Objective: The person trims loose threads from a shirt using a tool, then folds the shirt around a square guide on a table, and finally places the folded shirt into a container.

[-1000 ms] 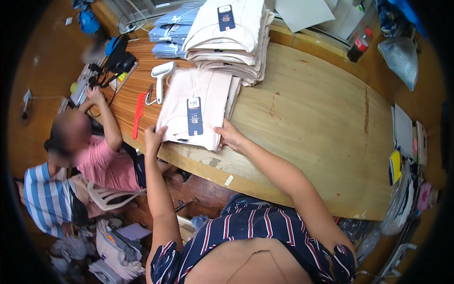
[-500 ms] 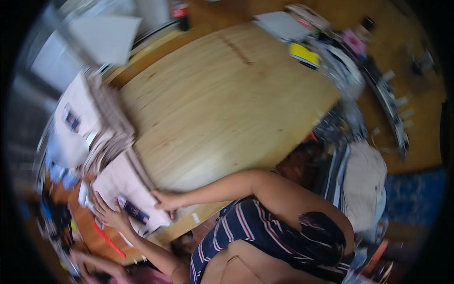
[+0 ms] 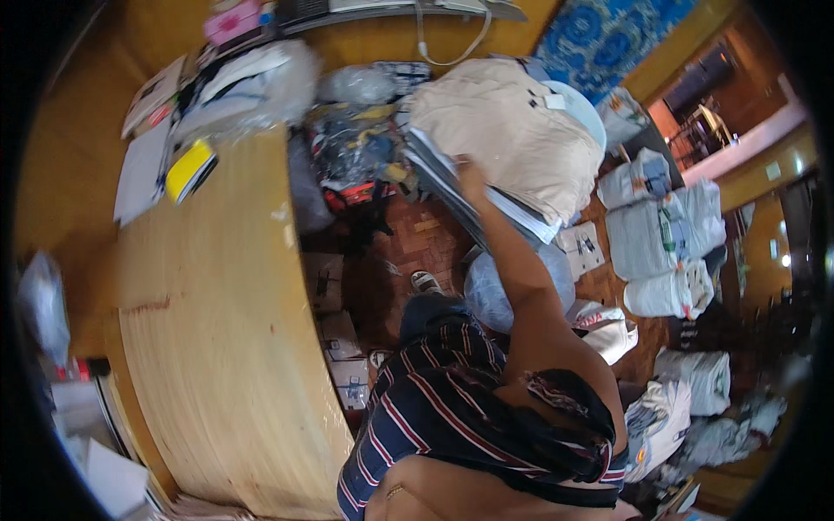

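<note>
My right hand (image 3: 470, 179) reaches away from me to a pile at the edge of the wooden table's far side. It touches the pile where a stack of flat grey and white layers (image 3: 452, 187) meets a heap of beige garments (image 3: 504, 126). Blur and the pile hide the fingers, so whether they grip a layer cannot be made out. The beige garments lie loosely stacked, with a small white tag (image 3: 553, 102) on top. Below them sits a bulging translucent plastic bag (image 3: 495, 291). My left hand is out of view.
A pale wooden table (image 3: 217, 347) runs along my left, with a yellow packet (image 3: 189, 171) and plastic-wrapped items (image 3: 252, 87) at its far end. Clear bags of dark clothes (image 3: 356, 152) stand beside it. Several white packed bundles (image 3: 643, 234) rest on the floor at right.
My view has swung to the right. My right hand has left the folded beige garment on the table and now reaches the beige pile. My left hand has gone out of view.
</note>
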Motion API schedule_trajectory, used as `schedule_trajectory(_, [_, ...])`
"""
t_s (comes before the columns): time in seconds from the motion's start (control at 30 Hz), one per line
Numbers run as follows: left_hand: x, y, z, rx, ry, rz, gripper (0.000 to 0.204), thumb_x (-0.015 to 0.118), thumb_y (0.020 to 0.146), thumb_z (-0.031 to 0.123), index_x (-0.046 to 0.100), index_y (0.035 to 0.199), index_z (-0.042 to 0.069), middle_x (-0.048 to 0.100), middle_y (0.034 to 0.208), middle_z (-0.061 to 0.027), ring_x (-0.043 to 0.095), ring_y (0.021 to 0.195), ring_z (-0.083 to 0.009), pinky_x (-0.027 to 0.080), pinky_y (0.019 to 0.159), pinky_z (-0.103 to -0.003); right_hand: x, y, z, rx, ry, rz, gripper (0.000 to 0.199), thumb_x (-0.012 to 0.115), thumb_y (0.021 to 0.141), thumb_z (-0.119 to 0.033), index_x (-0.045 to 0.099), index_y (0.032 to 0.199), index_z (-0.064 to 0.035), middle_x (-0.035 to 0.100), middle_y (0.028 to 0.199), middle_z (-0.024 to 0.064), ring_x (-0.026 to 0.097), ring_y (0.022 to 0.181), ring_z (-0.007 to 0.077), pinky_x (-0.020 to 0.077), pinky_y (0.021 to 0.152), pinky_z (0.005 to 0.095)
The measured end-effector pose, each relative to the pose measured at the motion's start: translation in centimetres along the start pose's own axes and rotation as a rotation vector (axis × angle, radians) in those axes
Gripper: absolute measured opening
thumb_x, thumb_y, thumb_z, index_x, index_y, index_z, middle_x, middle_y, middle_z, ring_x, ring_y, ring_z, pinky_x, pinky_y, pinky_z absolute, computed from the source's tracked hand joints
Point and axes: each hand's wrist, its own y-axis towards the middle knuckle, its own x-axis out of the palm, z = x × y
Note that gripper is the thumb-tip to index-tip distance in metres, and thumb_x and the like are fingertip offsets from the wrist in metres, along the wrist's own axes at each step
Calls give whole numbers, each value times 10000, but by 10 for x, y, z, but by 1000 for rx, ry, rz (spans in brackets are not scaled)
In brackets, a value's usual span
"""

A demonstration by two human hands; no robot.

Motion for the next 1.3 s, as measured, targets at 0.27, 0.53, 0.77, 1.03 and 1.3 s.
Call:
schedule_trajectory(0.27, [-103,53,314,587,-627,291,434,460,874,257,393,1234,24,433,1232,-173,407,1129,-311,314,947,-396,-147,-13,274,987,-248,332,387,530,750,-341,589,952,-17,606,814,144,600,643,296,488,627,399])
schedule_trajectory(0.53, [-218,-34,525,1006,-1106,114,387,481,850,125,407,1214,17,423,1239,-156,378,1164,-302,276,978,-388,-119,50,242,733,287,1336,172,514,708,59,528,868,-1,587,796,82,564,772,182,463,671,255])
schedule_trajectory(0.77, [-270,-109,553,1290,-1274,-11,408,531,779,69,454,1180,42,361,1288,-135,300,1213,-331,226,1002,-421,-111,85,-83,-693,454,-487,266,513,674,27,582,919,-49,591,873,100,563,812,230,445,714,322])
schedule_trajectory(1.03, [-242,-82,502,1321,-1427,-355,411,537,779,210,462,1136,21,518,1075,-166,443,1084,-276,316,938,-414,-145,75,-143,-819,675,-1142,499,713,616,-131,467,1047,-79,562,889,67,566,779,228,450,669,318])
schedule_trajectory(1.3, [-277,-84,455,1074,-1417,-436,319,555,736,161,462,1009,25,513,934,-135,450,936,-224,337,813,-367,-99,19,204,1357,-250,660,514,629,686,-474,592,938,-28,592,945,150,555,890,269,444,759,378])
